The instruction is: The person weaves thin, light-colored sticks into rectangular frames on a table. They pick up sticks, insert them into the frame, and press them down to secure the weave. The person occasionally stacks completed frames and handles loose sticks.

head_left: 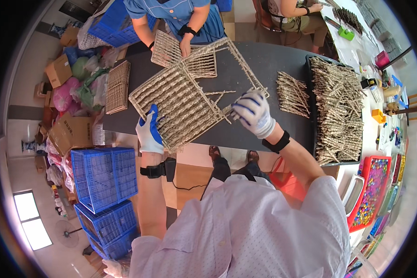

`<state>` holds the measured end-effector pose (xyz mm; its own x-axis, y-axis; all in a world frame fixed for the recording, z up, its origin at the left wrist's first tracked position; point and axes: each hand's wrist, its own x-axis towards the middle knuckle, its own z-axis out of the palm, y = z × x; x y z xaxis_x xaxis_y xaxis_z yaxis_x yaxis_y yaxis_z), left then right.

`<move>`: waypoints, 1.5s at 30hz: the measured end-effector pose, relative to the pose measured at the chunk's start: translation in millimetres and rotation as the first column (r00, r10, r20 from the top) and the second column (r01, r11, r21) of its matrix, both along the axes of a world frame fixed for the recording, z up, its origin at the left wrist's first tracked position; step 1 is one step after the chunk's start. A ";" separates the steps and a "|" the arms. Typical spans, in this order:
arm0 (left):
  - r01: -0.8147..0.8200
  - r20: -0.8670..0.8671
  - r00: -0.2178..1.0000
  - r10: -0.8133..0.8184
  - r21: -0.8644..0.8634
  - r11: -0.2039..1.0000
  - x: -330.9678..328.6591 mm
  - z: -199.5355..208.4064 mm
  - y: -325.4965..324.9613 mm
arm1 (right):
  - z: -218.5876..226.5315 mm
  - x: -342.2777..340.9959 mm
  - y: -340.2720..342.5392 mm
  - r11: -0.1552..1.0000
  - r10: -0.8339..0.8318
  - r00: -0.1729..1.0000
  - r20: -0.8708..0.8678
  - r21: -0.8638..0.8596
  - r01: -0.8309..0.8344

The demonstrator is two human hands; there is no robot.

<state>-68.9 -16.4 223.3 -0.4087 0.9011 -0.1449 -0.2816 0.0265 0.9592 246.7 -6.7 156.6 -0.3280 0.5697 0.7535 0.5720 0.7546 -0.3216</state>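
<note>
My left hand (pixel 151 132), in a white glove with a blue palm, grips the near left edge of a twisted-strand frame (pixel 176 99). The frame is tilted above the dark table. Its left half is filled with rows of strands, while its right half is an open rectangle. At that half's near right corner is my right hand (pixel 254 113), gloved too, its fingers curled; what they hold is hidden. Loose twisted sticks (pixel 222 93) show just left of it. Across the table, a person's hand (pixel 185 46) touches another slatted panel (pixel 204 64).
A black tray (pixel 310 106) heaped with twisted sticks stands on the right of the dark table (pixel 259 60), beside a small stick pile (pixel 293 94). At the left lie stacked finished panels (pixel 118 87). Blue crates (pixel 104 178) stand at lower left, a red bead tray (pixel 368 192) at right.
</note>
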 end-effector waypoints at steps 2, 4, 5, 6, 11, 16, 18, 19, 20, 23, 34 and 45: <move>0.018 0.041 0.999 -0.015 -0.064 0.998 -11.6 -17.9 -6.0 | 10.4 10.8 4.0 0.995 -0.014 0.930 -0.368 -0.097 -0.024; 0.042 0.069 0.997 -0.039 -0.038 0.998 -13.8 -19.3 -12.2 | 2.2 20.6 8.7 0.865 -0.368 0.313 -0.875 -0.446 -0.229; 0.038 0.059 0.998 -0.036 -0.035 0.999 -13.9 -18.7 -15.3 | 3.9 38.1 13.8 0.878 -0.382 0.164 -0.910 -0.412 -0.244; 0.004 0.030 1.000 -0.004 -0.019 1.000 -12.6 -13.4 -17.6 | -14.6 61.2 20.3 0.834 -0.500 0.187 -0.845 -0.529 -0.159; -0.003 -0.087 0.996 0.003 0.000 1.000 -39.0 -25.2 -15.4 | -95.1 160.6 36.1 0.810 -0.538 -0.048 -0.841 -0.501 -0.306; 0.003 -0.149 0.989 -0.006 -0.021 1.000 -21.7 -14.4 -20.2 | -122.7 175.7 34.9 0.455 -0.678 0.610 0.411 -0.417 0.787; 0.022 -0.155 0.988 -0.027 -0.035 0.999 -17.7 -12.5 -20.1 | -116.6 168.6 34.0 0.457 -0.594 0.473 0.650 -0.211 0.864; 0.055 -0.197 0.979 -0.060 -0.027 0.998 -16.1 -10.5 -20.8 | -111.7 161.8 36.2 0.438 -0.622 0.423 0.659 -0.155 0.886; 0.090 -0.238 0.967 -0.092 -0.020 0.996 -14.9 -9.4 -21.5 | -105.4 154.5 37.5 0.417 -0.648 0.371 0.665 -0.097 0.904; 0.139 -0.389 0.909 -0.148 -0.050 0.989 -11.3 -1.3 -21.8 | -63.0 126.3 42.7 0.699 -0.574 0.734 0.362 -0.250 0.670; 0.373 -0.626 0.728 -0.281 0.017 0.928 18.0 24.3 -22.4 | -10.3 -53.0 59.8 0.425 0.604 0.708 0.366 -0.899 0.102; 0.019 -0.181 0.983 -0.024 -0.028 0.999 -4.4 -5.6 -19.4 | -54.7 -36.0 51.8 0.547 -0.417 0.598 -0.685 -0.714 -0.437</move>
<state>-73.2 -35.8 217.7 -0.4113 0.9067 -0.0938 -0.1022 0.0564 0.9932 210.7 45.1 102.0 0.0614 0.9954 -0.0734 -0.2038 -0.0595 -0.9772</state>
